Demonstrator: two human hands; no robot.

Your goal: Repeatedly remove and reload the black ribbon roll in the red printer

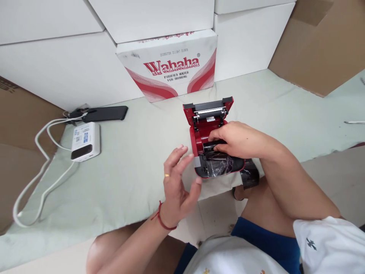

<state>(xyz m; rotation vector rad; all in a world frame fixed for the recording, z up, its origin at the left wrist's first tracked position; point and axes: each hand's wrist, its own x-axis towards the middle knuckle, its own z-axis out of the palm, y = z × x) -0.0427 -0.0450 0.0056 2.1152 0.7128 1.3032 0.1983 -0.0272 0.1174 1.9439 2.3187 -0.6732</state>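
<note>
A small red printer (199, 137) lies on a pale green cloth (137, 163), its lid (208, 107) hinged open toward the back. My right hand (236, 139) reaches into its open bay, fingers curled down on a black part inside. A crinkled clear plastic wrap (225, 165) drapes over the printer's front and hangs off toward my knee. My left hand (176, 182) hovers just left of the printer with fingers spread, holding nothing; a ring and a red wrist string show on it.
A white power bank (85, 140) with white cables (40, 167) lies at left, a black phone (107, 113) behind it. A Wahaha water carton (171, 64) and stacked white boxes line the back. Brown cardboard (322, 45) leans at right.
</note>
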